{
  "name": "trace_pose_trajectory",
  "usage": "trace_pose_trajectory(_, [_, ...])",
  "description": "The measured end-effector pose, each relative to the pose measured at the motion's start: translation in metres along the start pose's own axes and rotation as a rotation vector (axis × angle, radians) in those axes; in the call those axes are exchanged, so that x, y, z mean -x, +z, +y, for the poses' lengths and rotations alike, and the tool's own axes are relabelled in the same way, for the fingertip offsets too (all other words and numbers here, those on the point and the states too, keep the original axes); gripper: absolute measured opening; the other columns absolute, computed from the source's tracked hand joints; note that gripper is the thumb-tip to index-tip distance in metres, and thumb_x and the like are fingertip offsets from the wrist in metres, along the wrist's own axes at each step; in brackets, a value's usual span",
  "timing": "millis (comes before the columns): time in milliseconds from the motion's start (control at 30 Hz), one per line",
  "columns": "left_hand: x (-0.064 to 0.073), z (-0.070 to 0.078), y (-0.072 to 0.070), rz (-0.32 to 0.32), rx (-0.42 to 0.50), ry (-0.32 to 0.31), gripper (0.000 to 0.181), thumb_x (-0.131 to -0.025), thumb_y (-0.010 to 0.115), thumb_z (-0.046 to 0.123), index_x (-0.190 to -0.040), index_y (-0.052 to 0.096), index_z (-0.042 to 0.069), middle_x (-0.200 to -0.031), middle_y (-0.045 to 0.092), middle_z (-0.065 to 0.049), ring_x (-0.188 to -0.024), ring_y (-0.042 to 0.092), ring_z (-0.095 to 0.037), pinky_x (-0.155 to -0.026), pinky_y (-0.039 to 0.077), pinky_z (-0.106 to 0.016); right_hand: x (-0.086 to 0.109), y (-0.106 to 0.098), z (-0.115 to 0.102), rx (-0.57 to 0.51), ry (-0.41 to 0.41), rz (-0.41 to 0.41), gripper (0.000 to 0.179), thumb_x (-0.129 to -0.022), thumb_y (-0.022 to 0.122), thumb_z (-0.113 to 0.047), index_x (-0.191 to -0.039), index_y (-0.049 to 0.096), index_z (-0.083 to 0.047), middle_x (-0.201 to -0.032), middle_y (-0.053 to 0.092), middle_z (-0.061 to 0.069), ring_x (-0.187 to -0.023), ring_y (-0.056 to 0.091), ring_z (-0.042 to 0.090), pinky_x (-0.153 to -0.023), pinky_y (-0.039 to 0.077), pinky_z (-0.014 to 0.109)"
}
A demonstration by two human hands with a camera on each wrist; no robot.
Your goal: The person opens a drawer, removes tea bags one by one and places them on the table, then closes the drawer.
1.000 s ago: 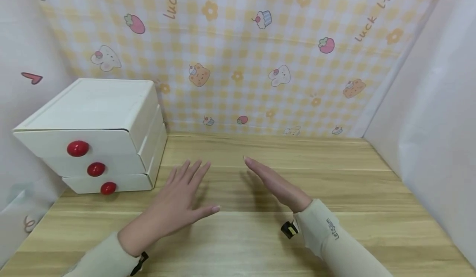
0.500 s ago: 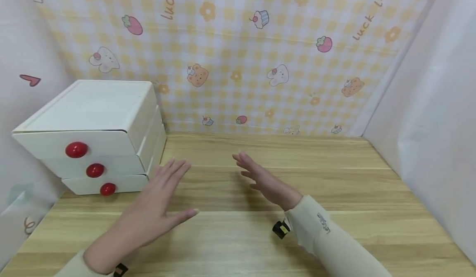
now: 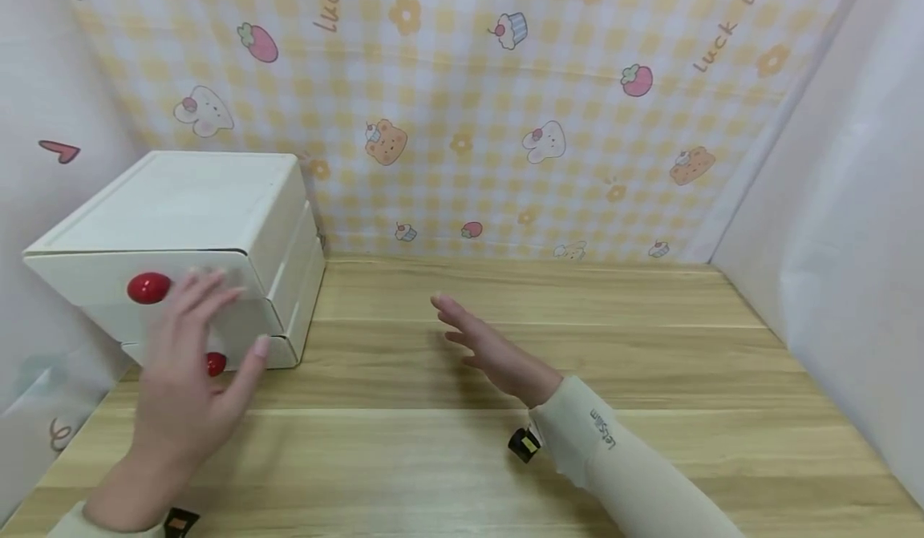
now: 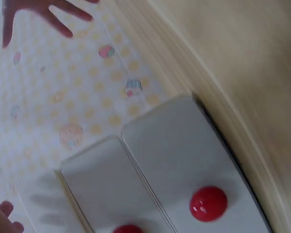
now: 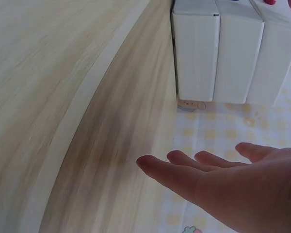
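A white three-drawer cabinet with red round knobs stands at the left of the wooden table. My left hand is raised in front of its drawer fronts, fingers spread and straight, holding nothing; it covers the middle knob. The top knob and the bottom knob show beside it. The left wrist view shows the drawer fronts and a red knob close up. My right hand hovers over the middle of the table, flat and empty; the right wrist view shows its straight fingers with the cabinet beyond.
The wooden table is walled by a yellow checked cartoon backdrop at the back and white sheets at the sides. The cabinet sits tight in the back left corner.
My left hand has swung left from the table's middle to just in front of the drawer fronts. My right hand has drifted slightly left and stays flat.
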State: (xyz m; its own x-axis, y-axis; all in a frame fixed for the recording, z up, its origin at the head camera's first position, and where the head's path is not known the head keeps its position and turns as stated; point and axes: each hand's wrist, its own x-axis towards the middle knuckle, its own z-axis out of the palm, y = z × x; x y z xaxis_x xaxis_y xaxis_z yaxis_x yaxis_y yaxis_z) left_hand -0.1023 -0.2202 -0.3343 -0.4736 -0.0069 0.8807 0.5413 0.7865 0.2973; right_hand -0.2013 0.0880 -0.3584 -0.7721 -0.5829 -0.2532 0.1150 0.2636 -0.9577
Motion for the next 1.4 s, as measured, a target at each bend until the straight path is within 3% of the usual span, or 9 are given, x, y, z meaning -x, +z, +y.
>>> trace_pose_trajectory(100, [-0.005,-0.007,-0.008,0.137,-0.011,-0.077,0.064,-0.093,0.059,0.042,-0.124,0.058,-0.014,-0.134,0.055,-0.036,-0.141,0.041,-0.045,-0.126,0.022,-0.043,-0.004,0.007,-0.002,-0.015,0.006,-0.004,0.079,-0.095,0.031,-0.077,-0.161,0.017,-0.036,-0.171,0.014,0.005,-0.157,0.017,0.037,-0.122,0.014,0.067])
trace_pose_trajectory(333, [-0.013,-0.009,-0.022,0.356,0.054,-0.267,0.055,-0.085,0.061,0.022,-0.124,0.056,-0.016,-0.139,0.055,0.008,-0.139,0.044,-0.020,-0.122,0.024,-0.035,-0.017,0.024,-0.009,-0.025,0.002,-0.030,0.083,-0.094,0.034,-0.079,-0.161,0.018,-0.034,-0.170,0.015,0.001,-0.157,0.017,0.036,-0.123,0.017,0.064])
trace_pose_trajectory(467, [-0.013,-0.016,-0.027,0.434,0.086,-0.342,0.047,-0.083,0.059,0.013,-0.124,0.061,-0.009,-0.133,0.056,0.011,-0.136,0.047,-0.018,-0.120,0.029,-0.030,-0.022,0.030,-0.015,-0.017,-0.014,-0.042,0.080,-0.096,0.033,-0.076,-0.162,0.017,-0.033,-0.170,0.014,-0.006,-0.157,0.018,0.035,-0.123,0.018,0.063])
trace_pose_trajectory(567, [-0.009,-0.027,-0.032,0.429,0.091,-0.414,0.048,-0.083,0.057,0.007,-0.130,0.058,-0.001,-0.137,0.053,0.008,-0.139,0.044,-0.018,-0.121,0.025,-0.029,-0.026,0.034,-0.018,-0.017,-0.015,-0.043,0.079,-0.096,0.033,-0.076,-0.161,0.019,-0.034,-0.170,0.014,-0.007,-0.157,0.019,0.036,-0.123,0.020,0.063])
trace_pose_trajectory(800, [-0.010,-0.038,-0.043,0.358,0.076,-0.728,0.064,-0.092,0.055,0.004,-0.149,0.026,0.015,-0.149,0.028,0.009,-0.143,0.024,-0.007,-0.118,0.015,-0.014,-0.035,0.046,-0.026,-0.056,-0.027,-0.059,0.078,-0.097,0.034,-0.074,-0.161,0.021,-0.032,-0.170,0.016,-0.005,-0.156,0.020,0.038,-0.123,0.024,0.061])
trace_pose_trajectory(967, [-0.017,-0.041,-0.045,0.382,0.072,-0.860,0.053,-0.100,0.047,0.007,-0.148,0.028,0.019,-0.144,0.030,0.013,-0.141,0.026,-0.005,-0.118,0.016,-0.012,-0.036,0.051,-0.030,-0.075,-0.045,-0.080,0.076,-0.100,0.031,-0.070,-0.162,0.017,-0.030,-0.170,0.014,-0.002,-0.156,0.021,0.039,-0.122,0.026,0.060])
trace_pose_trajectory(1200, [-0.017,-0.063,-0.044,0.584,0.383,-1.064,0.035,-0.106,0.039,0.014,-0.140,0.046,0.020,-0.135,0.046,0.010,-0.130,0.042,-0.003,-0.112,0.030,-0.012,-0.041,0.054,-0.029,-0.105,-0.038,-0.103,0.077,-0.098,0.030,-0.074,-0.162,0.014,-0.035,-0.171,0.012,0.006,-0.155,0.023,0.037,-0.122,0.029,0.058])
trace_pose_trajectory(1300, [-0.012,-0.074,-0.042,0.537,0.412,-1.171,0.037,-0.107,0.036,0.024,-0.143,0.044,0.025,-0.141,0.048,0.012,-0.135,0.046,-0.004,-0.116,0.030,-0.015,-0.047,0.056,-0.028,-0.126,-0.029,-0.107,0.078,-0.096,0.030,-0.078,-0.161,0.015,-0.038,-0.171,0.012,0.007,-0.155,0.024,0.036,-0.122,0.030,0.056])
trace_pose_trajectory(1400, [-0.008,-0.083,-0.041,0.536,0.463,-1.225,0.036,-0.108,0.035,0.028,-0.142,0.047,0.027,-0.145,0.050,0.011,-0.137,0.047,-0.006,-0.118,0.030,-0.018,-0.053,0.059,-0.027,-0.136,-0.026,-0.118,0.078,-0.094,0.031,-0.079,-0.160,0.017,-0.039,-0.171,0.012,0.005,-0.156,0.023,0.035,-0.122,0.030,0.055])
